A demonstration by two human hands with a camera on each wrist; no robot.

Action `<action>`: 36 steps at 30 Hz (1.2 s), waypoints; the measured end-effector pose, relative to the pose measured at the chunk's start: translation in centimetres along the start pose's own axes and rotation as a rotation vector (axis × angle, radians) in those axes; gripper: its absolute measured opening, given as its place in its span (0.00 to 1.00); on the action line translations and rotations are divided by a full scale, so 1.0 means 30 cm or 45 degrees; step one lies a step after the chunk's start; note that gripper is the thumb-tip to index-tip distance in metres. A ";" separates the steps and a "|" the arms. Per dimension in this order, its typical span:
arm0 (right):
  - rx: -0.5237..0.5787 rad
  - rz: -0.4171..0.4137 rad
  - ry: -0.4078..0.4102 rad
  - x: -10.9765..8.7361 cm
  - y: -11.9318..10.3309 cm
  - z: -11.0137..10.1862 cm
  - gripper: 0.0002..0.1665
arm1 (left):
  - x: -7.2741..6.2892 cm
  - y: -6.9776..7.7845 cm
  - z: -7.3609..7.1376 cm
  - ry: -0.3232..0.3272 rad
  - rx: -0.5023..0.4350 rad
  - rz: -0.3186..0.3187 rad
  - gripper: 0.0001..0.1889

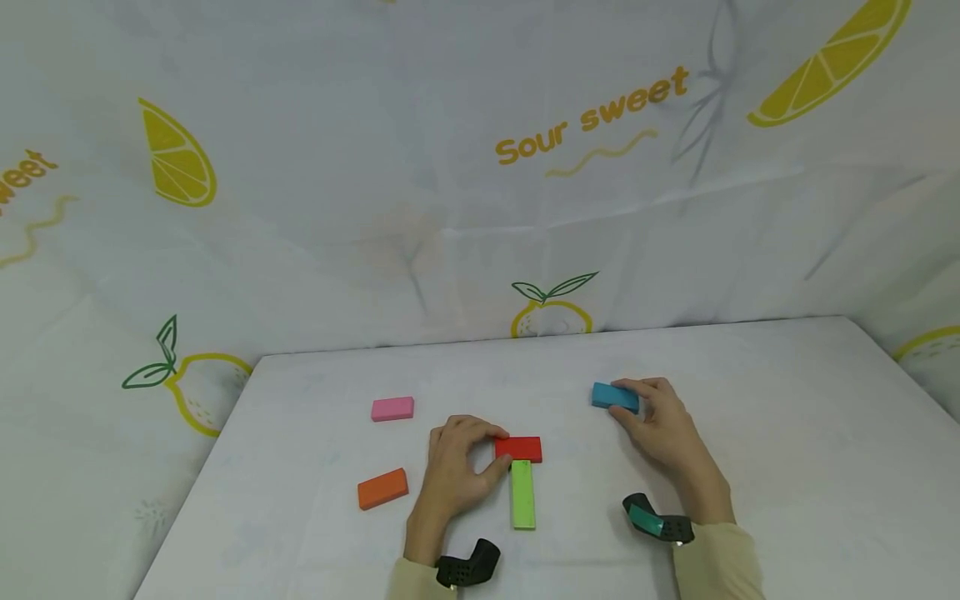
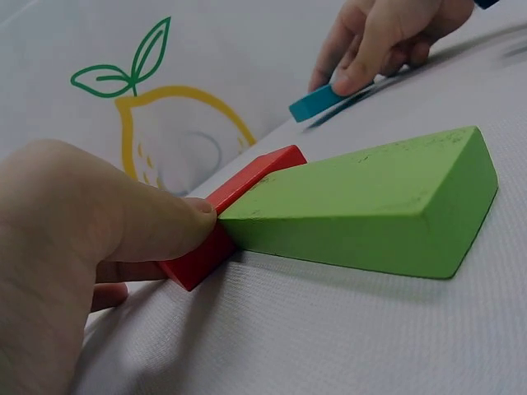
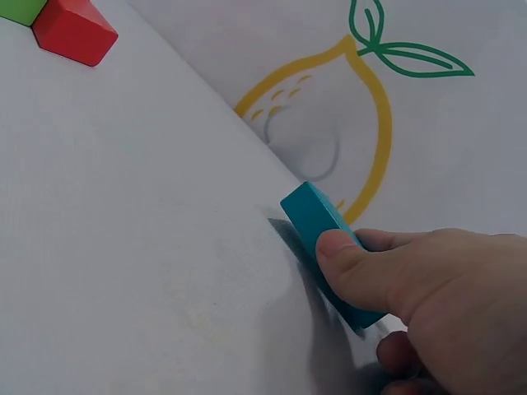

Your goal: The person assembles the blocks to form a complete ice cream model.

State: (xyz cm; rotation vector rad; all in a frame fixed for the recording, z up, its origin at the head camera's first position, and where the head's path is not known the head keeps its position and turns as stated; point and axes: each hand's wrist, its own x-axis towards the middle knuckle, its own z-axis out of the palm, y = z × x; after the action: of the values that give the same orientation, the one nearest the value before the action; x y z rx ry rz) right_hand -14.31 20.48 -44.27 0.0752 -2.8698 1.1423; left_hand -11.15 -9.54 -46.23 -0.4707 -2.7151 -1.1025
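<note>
My left hand (image 1: 459, 465) pinches the left end of a red block (image 1: 525, 449), thumb on the near side and fingers on the far side. A light green block (image 1: 522, 496) lies lengthwise toward me, its far end against the red one's near side, as the left wrist view shows. To the right and farther back, my right hand (image 1: 663, 425) grips a blue block (image 1: 615, 397) by its right part. In the right wrist view the thumb presses along the side of that blue block (image 3: 309, 212), which is close over the table with a shadow beside it.
Left of my left hand an orange block (image 1: 382, 488) lies on the white-covered table (image 1: 810, 467). A pink block (image 1: 392, 408) lies farther back on that side. Behind the table's far edge hangs a white cloth (image 1: 315, 208) printed with lemons and lettering.
</note>
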 end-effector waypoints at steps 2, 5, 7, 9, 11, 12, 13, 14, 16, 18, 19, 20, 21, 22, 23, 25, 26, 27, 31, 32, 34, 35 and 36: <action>-0.008 -0.021 -0.008 -0.002 -0.004 0.000 0.25 | 0.000 0.000 0.000 0.005 0.002 0.004 0.11; -0.021 -0.073 -0.013 -0.005 -0.010 0.000 0.24 | -0.002 -0.002 0.002 0.015 -0.010 0.004 0.11; -0.024 -0.105 -0.016 -0.007 -0.016 -0.002 0.23 | -0.004 -0.002 0.003 0.023 -0.007 0.009 0.10; -0.024 -0.128 -0.028 -0.008 -0.023 -0.004 0.22 | -0.006 -0.003 0.004 0.026 -0.012 0.006 0.10; -0.015 -0.137 -0.043 -0.008 -0.031 -0.005 0.22 | -0.006 -0.004 0.004 0.025 -0.013 0.003 0.10; -0.010 -0.139 -0.054 -0.008 -0.034 -0.004 0.22 | -0.006 -0.003 0.004 0.025 -0.014 0.002 0.10; -0.007 -0.142 -0.063 -0.008 -0.038 -0.003 0.22 | -0.006 -0.003 0.003 0.024 -0.016 0.001 0.10; -0.008 -0.141 -0.073 -0.008 -0.041 -0.001 0.22 | -0.006 -0.002 0.003 0.023 -0.017 -0.001 0.10; -0.010 -0.144 -0.089 -0.008 -0.047 0.004 0.21 | -0.006 -0.001 0.003 0.022 -0.016 -0.001 0.10; -0.017 -0.149 -0.102 -0.007 -0.050 0.010 0.21 | -0.005 0.000 0.002 0.023 -0.016 0.000 0.10; -0.020 -0.154 -0.106 -0.007 -0.052 0.012 0.21 | -0.005 -0.001 0.003 0.024 -0.017 0.001 0.10; -0.022 -0.159 -0.110 -0.007 -0.054 0.015 0.21 | -0.005 -0.001 0.003 0.024 -0.019 0.002 0.10; -0.021 -0.167 -0.114 -0.007 -0.056 0.017 0.21 | -0.005 -0.001 0.003 0.024 -0.021 0.003 0.10; -0.022 -0.171 -0.119 -0.006 -0.059 0.018 0.21 | -0.004 -0.001 0.003 0.024 -0.023 0.003 0.10; -0.019 -0.174 -0.125 -0.006 -0.062 0.019 0.21 | -0.004 0.000 0.003 0.024 -0.026 0.003 0.10; -0.016 -0.179 -0.138 -0.006 -0.068 0.020 0.20 | -0.003 -0.001 0.003 0.025 -0.023 0.006 0.10; -0.009 -0.182 -0.146 -0.006 -0.072 0.021 0.20 | -0.003 -0.002 0.004 0.025 -0.022 0.006 0.10; -0.006 -0.186 -0.152 -0.006 -0.074 0.022 0.20 | -0.002 -0.002 0.004 0.025 -0.022 0.004 0.10; -0.013 -0.191 -0.177 -0.007 -0.085 0.031 0.20 | -0.001 -0.002 0.006 0.033 -0.008 0.005 0.10; -0.012 -0.194 -0.184 -0.007 -0.088 0.032 0.20 | -0.001 -0.003 0.007 0.034 -0.008 0.004 0.10; -0.016 -0.193 -0.202 -0.006 -0.092 0.037 0.21 | -0.001 -0.003 0.008 0.036 -0.007 0.007 0.10; -0.012 -0.195 -0.210 -0.006 -0.094 0.039 0.21 | -0.001 -0.003 0.008 0.035 -0.007 0.006 0.10; -0.009 -0.199 -0.217 -0.005 -0.096 0.042 0.21 | -0.001 -0.003 0.007 0.034 -0.010 0.006 0.10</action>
State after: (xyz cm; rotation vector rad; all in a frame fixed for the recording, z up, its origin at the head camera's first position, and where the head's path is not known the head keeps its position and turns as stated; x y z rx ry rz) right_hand -14.00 17.52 -43.21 0.4084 -2.9485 1.1479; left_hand -11.14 -9.44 -46.45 -0.4598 -2.6867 -1.1102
